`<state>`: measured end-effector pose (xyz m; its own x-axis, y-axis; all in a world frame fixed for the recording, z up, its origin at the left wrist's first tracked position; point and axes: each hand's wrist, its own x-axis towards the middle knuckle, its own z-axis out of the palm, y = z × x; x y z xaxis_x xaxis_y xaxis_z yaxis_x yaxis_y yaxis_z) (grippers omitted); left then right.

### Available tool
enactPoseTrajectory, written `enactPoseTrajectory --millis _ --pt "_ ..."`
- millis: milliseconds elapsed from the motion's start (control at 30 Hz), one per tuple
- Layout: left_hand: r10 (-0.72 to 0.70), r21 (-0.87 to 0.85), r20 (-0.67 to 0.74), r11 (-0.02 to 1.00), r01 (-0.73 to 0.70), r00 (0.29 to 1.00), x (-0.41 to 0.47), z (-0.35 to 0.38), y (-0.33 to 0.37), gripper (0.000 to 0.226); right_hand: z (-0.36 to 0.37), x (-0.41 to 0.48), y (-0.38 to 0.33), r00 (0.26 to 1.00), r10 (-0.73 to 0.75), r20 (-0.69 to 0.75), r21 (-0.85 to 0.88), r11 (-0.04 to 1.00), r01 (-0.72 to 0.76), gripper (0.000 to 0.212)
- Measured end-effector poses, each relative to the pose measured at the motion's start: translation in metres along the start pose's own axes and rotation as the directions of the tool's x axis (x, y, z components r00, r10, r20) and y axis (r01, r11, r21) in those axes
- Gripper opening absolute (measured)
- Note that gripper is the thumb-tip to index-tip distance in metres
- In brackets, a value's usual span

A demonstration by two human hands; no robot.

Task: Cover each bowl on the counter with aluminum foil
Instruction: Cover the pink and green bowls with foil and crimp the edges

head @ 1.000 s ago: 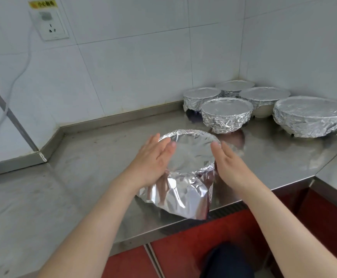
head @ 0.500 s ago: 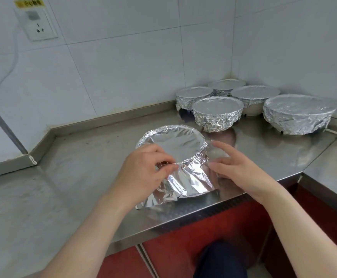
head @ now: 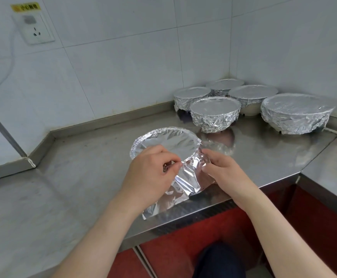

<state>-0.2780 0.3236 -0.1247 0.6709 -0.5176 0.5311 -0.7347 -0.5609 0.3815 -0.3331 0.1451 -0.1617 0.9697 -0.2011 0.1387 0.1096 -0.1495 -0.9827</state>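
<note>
A bowl under a sheet of aluminum foil (head: 169, 140) stands near the front edge of the steel counter (head: 79, 177). The foil lies flat over its top and hangs loose down the near side. My left hand (head: 151, 173) pinches the foil at the near rim with curled fingers. My right hand (head: 221, 169) grips the foil at the bowl's right side. Several foil-covered bowls (head: 215, 113) are grouped in the back right corner, the largest (head: 296, 112) at the far right.
White tiled walls enclose the counter, with a wall socket (head: 34, 27) and a cable at upper left. A second counter section (head: 336, 169) joins at the right. Red cabinet fronts (head: 203, 233) lie below the counter edge.
Both hands came down from the bowl's top rim to its near side and curled onto the hanging foil. The camera view tilted slightly.
</note>
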Motion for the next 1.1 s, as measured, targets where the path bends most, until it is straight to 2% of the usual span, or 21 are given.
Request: enactPoseTrajectory --millis 100,200,300,433,467,500,533,567,600,667,700,800,933,1000,1100 --pt "0.01 0.035 0.007 0.999 -0.01 1.0 0.003 0.003 0.005 0.01 0.008 0.004 0.005 0.984 -0.033 -0.176 -0.094 0.995 0.017 0.024" --pt "0.079 0.109 -0.032 0.991 -0.075 0.996 0.008 0.011 0.009 0.014 0.018 0.01 0.011 0.953 -0.099 -0.286 -0.272 0.962 0.018 0.018" --pt "0.12 0.149 -0.078 0.983 -0.107 0.99 0.011 0.021 0.01 0.023 0.026 0.016 0.018 0.925 -0.179 -0.336 -0.494 0.869 -0.011 0.012" --pt "0.143 0.152 -0.096 0.98 -0.127 0.985 0.012 0.029 0.01 0.025 0.033 0.021 0.025 0.918 -0.238 -0.318 -0.604 0.797 -0.003 0.019" --pt "0.142 0.157 -0.099 0.98 -0.126 0.985 0.013 0.029 0.01 0.024 0.032 0.02 0.023 0.929 -0.218 -0.299 -0.539 0.842 0.024 0.023" --pt "0.139 0.153 -0.103 0.981 -0.123 0.985 0.015 0.029 0.009 0.021 0.031 0.02 0.022 0.944 -0.157 -0.291 -0.388 0.921 0.033 0.027" --pt "0.134 0.141 -0.107 0.983 -0.119 0.985 0.016 0.029 0.009 0.02 0.03 0.02 0.019 0.956 -0.064 -0.285 -0.16 0.987 0.018 0.03" --pt "0.129 0.123 -0.108 0.986 -0.116 0.986 0.017 0.029 0.008 0.019 0.03 0.021 0.017 0.961 0.048 -0.272 0.088 0.996 -0.025 0.029" --pt "0.125 0.107 -0.102 0.988 -0.114 0.987 0.018 0.028 0.008 0.019 0.03 0.023 0.017 0.956 0.153 -0.251 0.278 0.957 -0.08 0.027" --pt "0.129 0.093 -0.087 0.988 -0.121 0.988 0.019 0.027 0.008 0.021 0.031 0.026 0.015 0.944 0.253 -0.211 0.407 0.901 -0.151 0.037" --pt "0.139 0.101 -0.084 0.986 -0.13 0.987 0.019 0.028 0.008 0.021 0.032 0.027 0.013 0.95 0.246 -0.192 0.431 0.891 -0.144 0.042" --pt "0.178 0.166 -0.078 0.973 -0.164 0.981 0.02 0.03 0.007 0.02 0.04 0.029 0.002 0.968 0.165 -0.19 0.42 0.905 -0.072 0.034" --pt "0.185 0.161 -0.035 0.971 -0.177 0.982 0.024 0.029 0.004 0.022 0.045 0.035 0.004 0.962 0.115 -0.249 0.254 0.966 -0.05 0.039" --pt "0.16 0.129 0.0 0.979 -0.158 0.987 0.026 0.021 0.002 0.024 0.042 0.038 0.003 0.957 0.154 -0.246 0.213 0.972 -0.102 0.053" --pt "0.024 0.083 -0.114 0.996 -0.015 0.993 0.035 -0.004 -0.014 0.029 0.032 0.046 -0.007 0.946 0.156 -0.284 0.112 0.985 -0.129 0.079"
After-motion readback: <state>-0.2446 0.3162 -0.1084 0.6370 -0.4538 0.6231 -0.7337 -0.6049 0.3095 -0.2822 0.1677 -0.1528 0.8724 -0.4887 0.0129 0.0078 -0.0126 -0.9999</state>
